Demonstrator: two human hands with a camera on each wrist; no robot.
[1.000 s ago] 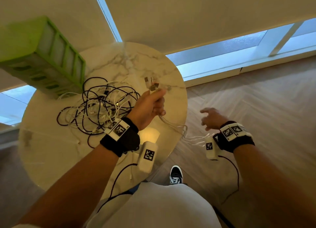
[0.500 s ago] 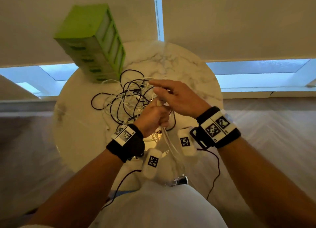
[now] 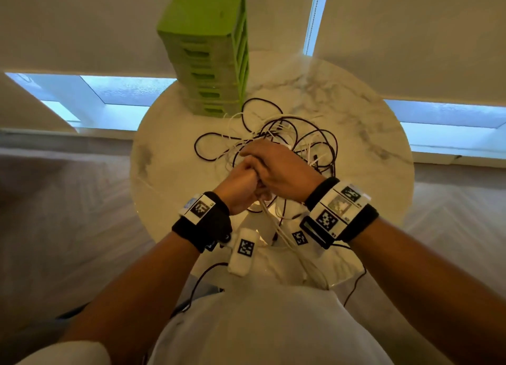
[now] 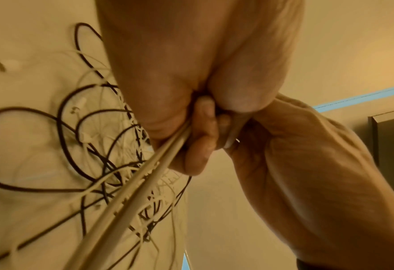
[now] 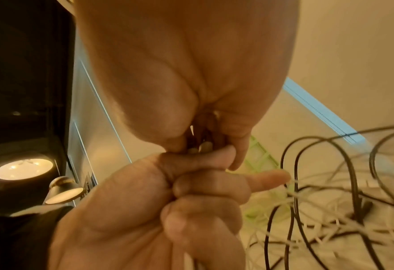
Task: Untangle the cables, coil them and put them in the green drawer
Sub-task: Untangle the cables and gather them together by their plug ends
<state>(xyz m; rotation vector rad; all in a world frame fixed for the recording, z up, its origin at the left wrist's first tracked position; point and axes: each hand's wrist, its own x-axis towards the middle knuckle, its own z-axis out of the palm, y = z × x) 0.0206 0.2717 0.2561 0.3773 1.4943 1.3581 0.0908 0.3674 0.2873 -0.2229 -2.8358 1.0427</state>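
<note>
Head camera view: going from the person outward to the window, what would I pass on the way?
White shirt → clasped left hand and right hand → tangle of black and white cables → green plastic drawer tower.

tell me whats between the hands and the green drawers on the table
In the head view, the tangle of black and white cables lies between the hands and the green drawers.

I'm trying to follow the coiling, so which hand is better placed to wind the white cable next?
Probably the right hand: the left hand is fisted round the white cable, anchoring it, while the right sits on top at the fist.
</note>
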